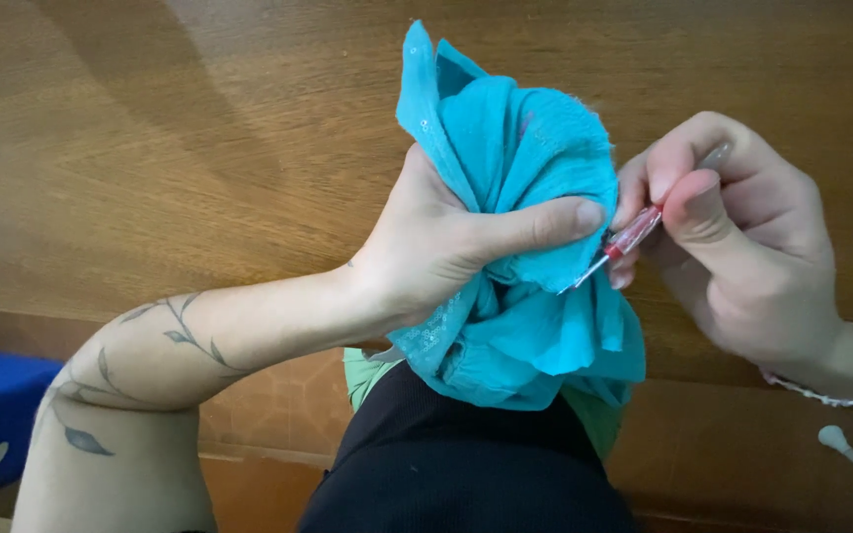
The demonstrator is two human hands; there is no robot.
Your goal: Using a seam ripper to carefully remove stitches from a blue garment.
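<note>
Bunching teal cloth [515, 197], left hand [436, 247]; right hand [733, 237] pokes seam ripper [624, 240].

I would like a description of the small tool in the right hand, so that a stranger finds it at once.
Start at the bunched turquoise cloth that the left hand grips in the middle of the view. At its right edge, the right hand pinches a slim tool. Its clear red handle and thin metal tip, which touches the cloth, set it apart.

turquoise sequinned cloth [515, 197], red clear-handled tool [629, 237], white bead bracelet [841, 398], brown wood floor [150, 148], leaf-vine tattoo [185, 336]
</note>
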